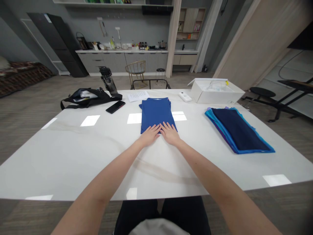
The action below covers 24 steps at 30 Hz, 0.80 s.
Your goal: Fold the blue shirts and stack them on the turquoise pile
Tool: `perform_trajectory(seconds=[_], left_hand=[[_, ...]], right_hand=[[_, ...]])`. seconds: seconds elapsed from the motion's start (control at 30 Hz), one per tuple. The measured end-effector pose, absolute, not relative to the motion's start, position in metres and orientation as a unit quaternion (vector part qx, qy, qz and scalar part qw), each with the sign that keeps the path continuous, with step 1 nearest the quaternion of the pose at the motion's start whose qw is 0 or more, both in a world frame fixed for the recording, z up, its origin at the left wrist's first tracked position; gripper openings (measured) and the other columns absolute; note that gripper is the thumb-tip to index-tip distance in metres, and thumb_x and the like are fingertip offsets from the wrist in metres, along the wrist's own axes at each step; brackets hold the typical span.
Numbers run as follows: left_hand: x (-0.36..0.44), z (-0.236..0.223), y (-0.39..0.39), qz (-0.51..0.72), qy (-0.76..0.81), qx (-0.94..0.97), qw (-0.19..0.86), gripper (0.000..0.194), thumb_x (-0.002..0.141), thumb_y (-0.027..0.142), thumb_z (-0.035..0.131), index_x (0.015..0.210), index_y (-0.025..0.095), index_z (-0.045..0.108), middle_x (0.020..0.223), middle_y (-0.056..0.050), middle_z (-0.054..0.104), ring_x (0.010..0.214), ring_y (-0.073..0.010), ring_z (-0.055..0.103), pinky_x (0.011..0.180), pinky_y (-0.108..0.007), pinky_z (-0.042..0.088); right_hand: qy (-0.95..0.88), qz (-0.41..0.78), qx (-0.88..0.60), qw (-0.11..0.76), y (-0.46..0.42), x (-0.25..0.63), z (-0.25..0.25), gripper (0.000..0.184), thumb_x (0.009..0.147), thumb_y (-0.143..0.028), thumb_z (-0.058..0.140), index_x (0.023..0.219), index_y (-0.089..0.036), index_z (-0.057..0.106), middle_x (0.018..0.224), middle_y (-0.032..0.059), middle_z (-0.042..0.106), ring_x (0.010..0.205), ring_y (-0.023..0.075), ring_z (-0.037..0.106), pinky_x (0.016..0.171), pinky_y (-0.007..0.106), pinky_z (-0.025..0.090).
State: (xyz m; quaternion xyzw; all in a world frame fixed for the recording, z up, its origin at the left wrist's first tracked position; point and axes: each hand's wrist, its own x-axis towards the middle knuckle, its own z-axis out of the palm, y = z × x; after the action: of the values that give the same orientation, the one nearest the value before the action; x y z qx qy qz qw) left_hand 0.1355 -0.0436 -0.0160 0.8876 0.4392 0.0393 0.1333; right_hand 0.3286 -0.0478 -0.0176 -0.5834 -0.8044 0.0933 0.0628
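Note:
A folded blue T-shirt [156,112] lies flat on the white table [73,156], its neckline at the far end. On its near edge rests my left hand [149,135], palm down with the fingers stretched out. Beside it my right hand [170,133] presses flat on the same edge, fingers spread, the two hands' fingertips almost touching. Neither hand grips the cloth. To the right sits a stack of folded clothes [241,129], dark navy on top with bright blue and purple layers showing below.
At the back left are a black bag [89,96], a phone [115,106], a dark bottle [109,80] and a paper sheet [138,96]. A white device [185,97] and an open white box [217,93] stand at the back right. Beyond is a gold chair [135,68].

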Motion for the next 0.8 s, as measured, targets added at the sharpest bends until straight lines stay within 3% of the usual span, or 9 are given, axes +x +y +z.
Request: perform_trajectory(seconds=[0.2, 0.37, 0.47, 0.53, 0.67, 0.8], left_hand=[[0.113, -0.013, -0.072, 0.025, 0.468, 0.874, 0.128, 0.064, 0.108, 0.054, 0.022, 0.163, 0.022, 0.032, 0.171, -0.007, 0.025, 0.159, -0.0272, 0.021, 0.129, -0.048, 0.017], [0.089, -0.008, -0.088, 0.043, 0.533, 0.84, 0.092, 0.057, 0.108, 0.039, 0.031, 0.16, 0.018, 0.038, 0.168, -0.011, 0.033, 0.156, -0.0255, 0.031, 0.126, -0.046, 0.026], [0.079, -0.002, -0.092, 0.074, 0.578, 0.81, 0.07, 0.051, 0.101, 0.016, 0.036, 0.148, 0.022, 0.054, 0.157, -0.011, 0.052, 0.145, -0.0239, 0.048, 0.125, -0.045, 0.028], [0.076, 0.002, -0.094, 0.092, 0.603, 0.79, 0.055, 0.05, 0.097, 0.01, 0.037, 0.139, 0.02, 0.063, 0.144, -0.015, 0.063, 0.138, -0.0276, 0.055, 0.122, -0.047, 0.03], [0.075, 0.005, -0.091, 0.16, 0.695, 0.691, 0.119, 0.039, 0.095, 0.023, 0.051, 0.131, 0.017, 0.065, 0.134, -0.02, 0.067, 0.133, -0.0348, 0.057, 0.112, -0.049, 0.041], [0.074, 0.001, -0.076, 0.206, 0.742, 0.596, 0.227, 0.032, 0.093, 0.032, 0.061, 0.12, 0.017, 0.068, 0.113, -0.015, 0.076, 0.11, -0.0278, 0.07, 0.091, -0.035, 0.052]], right_hand=[[-0.806, 0.11, -0.581, 0.017, -0.068, 0.351, -0.014, 0.067, 0.108, -0.052, 0.021, 0.167, -0.02, 0.023, 0.173, 0.0056, 0.018, 0.16, 0.0291, 0.016, 0.128, 0.054, 0.015], [-0.783, 0.14, -0.606, 0.007, -0.085, 0.382, -0.008, 0.066, 0.108, -0.052, 0.021, 0.166, -0.02, 0.024, 0.173, 0.0065, 0.017, 0.16, 0.0299, 0.017, 0.126, 0.061, 0.016], [-0.765, 0.139, -0.626, 0.059, -0.091, 0.395, -0.004, 0.058, 0.107, -0.038, 0.033, 0.161, -0.017, 0.039, 0.169, 0.0104, 0.032, 0.155, 0.0293, 0.031, 0.126, 0.051, 0.025], [-0.743, 0.128, -0.649, 0.104, -0.094, 0.399, -0.001, 0.054, 0.104, -0.027, 0.037, 0.156, -0.017, 0.048, 0.161, 0.0135, 0.045, 0.149, 0.0296, 0.042, 0.122, 0.045, 0.033], [-0.635, 0.159, -0.731, 0.191, -0.097, 0.398, 0.002, 0.049, 0.1, -0.028, 0.048, 0.147, -0.02, 0.058, 0.142, 0.0177, 0.064, 0.132, 0.0346, 0.058, 0.111, 0.046, 0.043], [-0.558, 0.221, -0.767, 0.225, -0.088, 0.399, 0.003, 0.037, 0.096, -0.038, 0.06, 0.121, -0.016, 0.073, 0.113, 0.0181, 0.076, 0.11, 0.0339, 0.07, 0.093, 0.041, 0.053]])
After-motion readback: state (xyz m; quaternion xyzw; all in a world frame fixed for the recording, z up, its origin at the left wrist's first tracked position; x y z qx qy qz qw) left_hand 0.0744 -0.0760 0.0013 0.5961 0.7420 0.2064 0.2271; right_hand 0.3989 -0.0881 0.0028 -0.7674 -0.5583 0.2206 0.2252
